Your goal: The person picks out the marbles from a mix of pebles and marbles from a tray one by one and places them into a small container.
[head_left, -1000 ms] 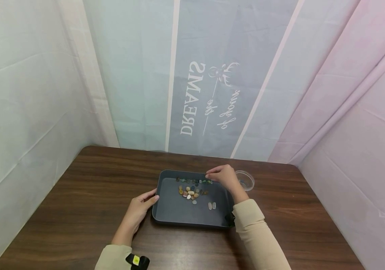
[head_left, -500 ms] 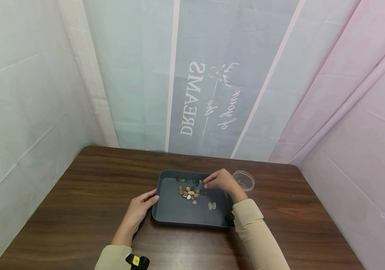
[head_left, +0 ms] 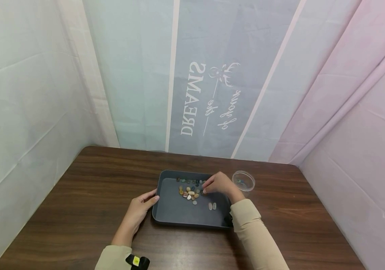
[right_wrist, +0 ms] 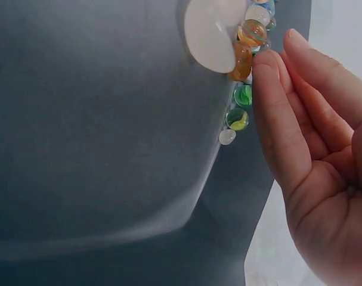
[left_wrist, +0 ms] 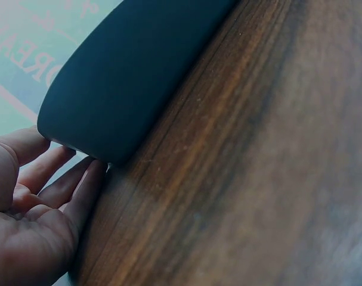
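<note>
Here on the wood-grain counter (head_left: 77,210), the left hand (head_left: 139,210) clamps the tray (head_left: 175,213), and the right hand (head_left: 221,184), its fingers' hold unclear, could scatter marbles (right_wrist: 237,119) by brushing them!

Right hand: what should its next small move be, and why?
Probably pinch an amber marble: the fingers of the right hand curve close beside it, no piece shows between them, and the left hand grips the tray.

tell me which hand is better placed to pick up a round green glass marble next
Likely the right hand: its fingertips are near the round green glass marbles inside the dark grey rectangular tray, while the left hand holds the tray's left edge.
</note>
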{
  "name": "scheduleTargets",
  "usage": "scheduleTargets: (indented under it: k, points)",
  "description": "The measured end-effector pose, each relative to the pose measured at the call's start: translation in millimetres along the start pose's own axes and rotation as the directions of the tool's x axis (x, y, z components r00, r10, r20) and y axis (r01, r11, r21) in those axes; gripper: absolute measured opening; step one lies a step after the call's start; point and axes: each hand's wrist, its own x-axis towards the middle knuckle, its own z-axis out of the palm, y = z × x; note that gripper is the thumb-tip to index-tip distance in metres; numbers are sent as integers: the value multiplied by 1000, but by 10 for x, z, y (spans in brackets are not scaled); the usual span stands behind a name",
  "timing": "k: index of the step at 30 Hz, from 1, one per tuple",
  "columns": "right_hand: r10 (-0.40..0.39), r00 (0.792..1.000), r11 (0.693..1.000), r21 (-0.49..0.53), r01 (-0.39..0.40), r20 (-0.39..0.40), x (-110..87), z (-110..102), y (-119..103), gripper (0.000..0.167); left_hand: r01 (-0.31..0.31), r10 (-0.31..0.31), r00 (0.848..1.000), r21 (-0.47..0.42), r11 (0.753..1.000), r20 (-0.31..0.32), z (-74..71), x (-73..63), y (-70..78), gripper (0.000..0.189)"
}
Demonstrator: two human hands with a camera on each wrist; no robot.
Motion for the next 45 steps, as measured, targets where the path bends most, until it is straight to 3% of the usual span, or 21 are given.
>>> scheduleTargets:
  k: [14,22,33,45]
  points:
    - [1,1000,993,-120,1,14,16,105,-108,10,-14,13,1000,24,1000,23,-11,-1,-15,49]
    - [-60,998,986,-157,62,18,0,161,-142,10,8,-8,1000,21,1000,18,-7,1,-28,48]
    - [-47,999,996,-79,47,-4,-14,90,-94,5,-8,7,1000,38,999,26,-8,-19,-10,50]
    - [-35,987,999,31,40,-158,-204,-284,-191,18,-15,14,1000,33,999,15,-1,-9,-12,48]
